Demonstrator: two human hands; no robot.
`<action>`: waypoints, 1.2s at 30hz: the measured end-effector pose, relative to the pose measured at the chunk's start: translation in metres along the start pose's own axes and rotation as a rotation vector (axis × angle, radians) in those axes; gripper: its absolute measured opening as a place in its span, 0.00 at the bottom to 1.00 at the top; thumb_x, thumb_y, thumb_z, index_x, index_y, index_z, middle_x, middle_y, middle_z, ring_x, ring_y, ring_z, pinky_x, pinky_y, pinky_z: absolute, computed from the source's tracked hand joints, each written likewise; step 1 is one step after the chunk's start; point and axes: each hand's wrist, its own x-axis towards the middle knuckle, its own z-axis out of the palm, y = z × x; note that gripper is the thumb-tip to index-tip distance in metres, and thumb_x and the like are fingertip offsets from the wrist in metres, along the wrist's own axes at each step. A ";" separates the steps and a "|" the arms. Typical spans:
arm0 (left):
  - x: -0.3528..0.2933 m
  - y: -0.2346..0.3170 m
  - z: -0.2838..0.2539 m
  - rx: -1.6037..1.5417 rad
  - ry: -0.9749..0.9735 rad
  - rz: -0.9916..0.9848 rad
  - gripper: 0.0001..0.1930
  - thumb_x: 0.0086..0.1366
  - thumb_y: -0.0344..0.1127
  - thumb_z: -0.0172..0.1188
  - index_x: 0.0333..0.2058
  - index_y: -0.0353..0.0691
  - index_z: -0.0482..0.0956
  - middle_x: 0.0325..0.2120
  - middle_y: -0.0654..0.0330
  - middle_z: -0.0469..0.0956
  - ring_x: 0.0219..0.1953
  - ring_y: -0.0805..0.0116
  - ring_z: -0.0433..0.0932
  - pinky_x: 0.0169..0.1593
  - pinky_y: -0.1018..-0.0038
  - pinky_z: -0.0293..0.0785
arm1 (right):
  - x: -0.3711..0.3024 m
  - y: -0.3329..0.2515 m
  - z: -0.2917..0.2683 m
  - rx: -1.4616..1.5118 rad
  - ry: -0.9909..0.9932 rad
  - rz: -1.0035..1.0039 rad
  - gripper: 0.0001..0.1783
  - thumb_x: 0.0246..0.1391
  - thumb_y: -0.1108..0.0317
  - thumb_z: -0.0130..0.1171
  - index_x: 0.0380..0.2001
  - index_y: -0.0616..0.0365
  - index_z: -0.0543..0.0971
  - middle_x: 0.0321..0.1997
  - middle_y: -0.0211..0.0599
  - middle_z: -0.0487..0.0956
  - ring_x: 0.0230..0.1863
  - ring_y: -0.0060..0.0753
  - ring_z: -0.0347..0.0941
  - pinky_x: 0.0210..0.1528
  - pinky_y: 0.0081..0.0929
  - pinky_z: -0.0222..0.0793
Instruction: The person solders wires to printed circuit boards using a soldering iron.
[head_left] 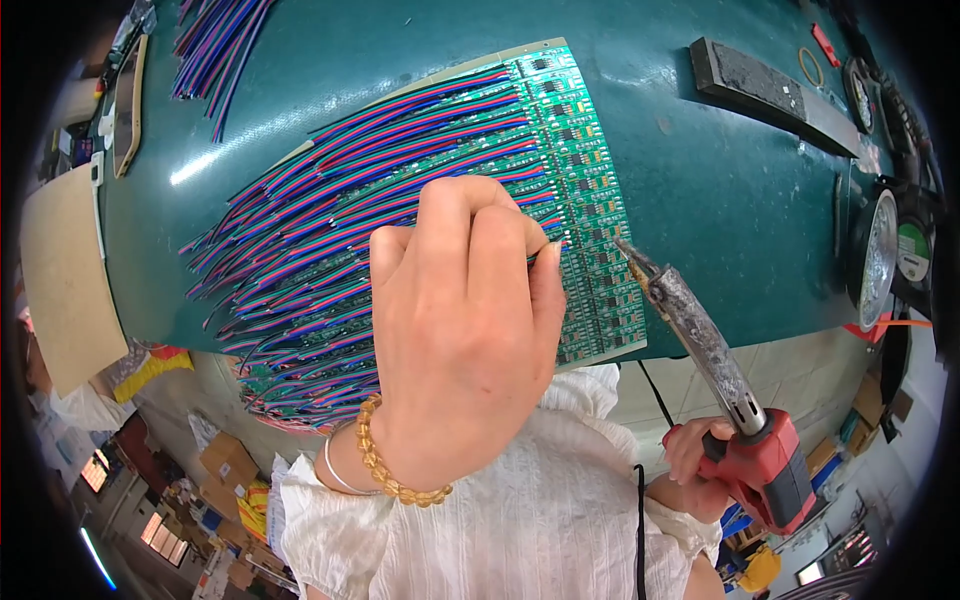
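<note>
A green circuit board panel (600, 215) lies on the green table mat, covered with rows of small chips. Thin black, red, green and blue wires (400, 130) fan out leftward from its solder pads in many rows. My left hand (465, 310), with a beaded bracelet on its wrist, is closed over them. Its thumb and fingertips pinch a thin wire near the pads, mostly hidden by the hand. At the lower right my right hand (690, 465) grips the red and black handle of a soldering gun (710, 350). The gun's tip hovers at or touches the board's right part; contact is unclear.
More loose wires (220, 50) lie at the far left, near a phone (128, 105) and a tan board (65, 270). Far right are a dark metal bar (770, 95), a rubber band (810, 67) and a round metal dish (876, 258). A black cord (641, 530) hangs below.
</note>
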 end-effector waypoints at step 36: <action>0.003 0.005 0.005 0.014 0.055 -0.087 0.08 0.52 0.23 0.63 0.28 0.40 0.73 0.33 0.59 0.72 0.32 0.64 0.71 0.30 0.71 0.64 | 0.022 0.019 0.031 0.543 0.585 -0.388 0.28 0.56 0.42 0.57 0.33 0.57 0.62 0.13 0.31 0.68 0.13 0.27 0.64 0.17 0.25 0.61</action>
